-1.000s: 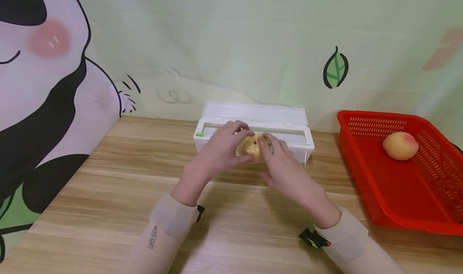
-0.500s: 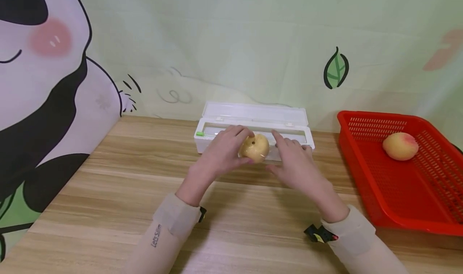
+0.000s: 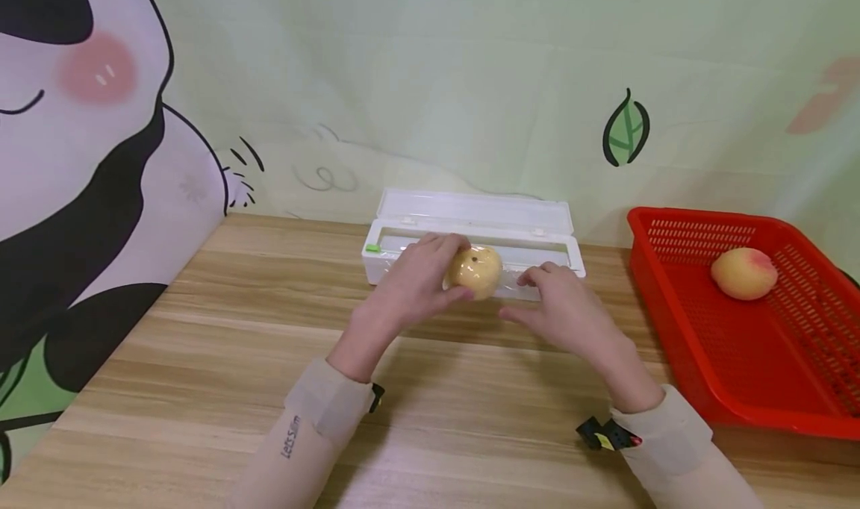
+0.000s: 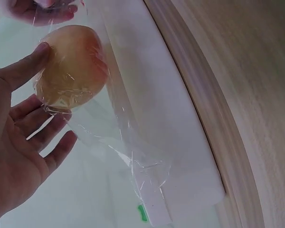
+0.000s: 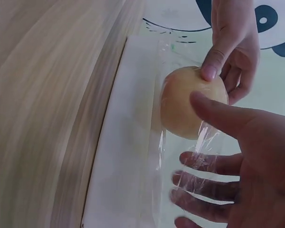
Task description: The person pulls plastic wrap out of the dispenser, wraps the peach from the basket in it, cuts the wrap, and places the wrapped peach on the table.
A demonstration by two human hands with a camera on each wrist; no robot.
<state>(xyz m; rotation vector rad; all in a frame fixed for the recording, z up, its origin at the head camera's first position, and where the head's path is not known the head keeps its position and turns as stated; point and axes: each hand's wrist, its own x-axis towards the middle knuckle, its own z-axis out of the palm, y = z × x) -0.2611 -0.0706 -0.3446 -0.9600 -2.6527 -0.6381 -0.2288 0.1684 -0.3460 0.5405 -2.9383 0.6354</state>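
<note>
A peach partly covered in clear plastic film is held up by my left hand, thumb on one side and fingers on the other. In the left wrist view, the film stretches from the peach to the white film dispenser box. My right hand is to the right of the peach, its fingers spread and loosely bent. The right wrist view shows its fingers at the hanging film, its thumb close to the peach; whether the thumb touches is unclear.
The dispenser's lid stands raised at the back, against the wall. A green slider sits at the box's left end. On the right, a red plastic basket contains another peach. All stand on a wooden table.
My right hand has drawn away from the peach to the right, and its fingers have bent a little. My left hand still holds the peach, nearly in place.
</note>
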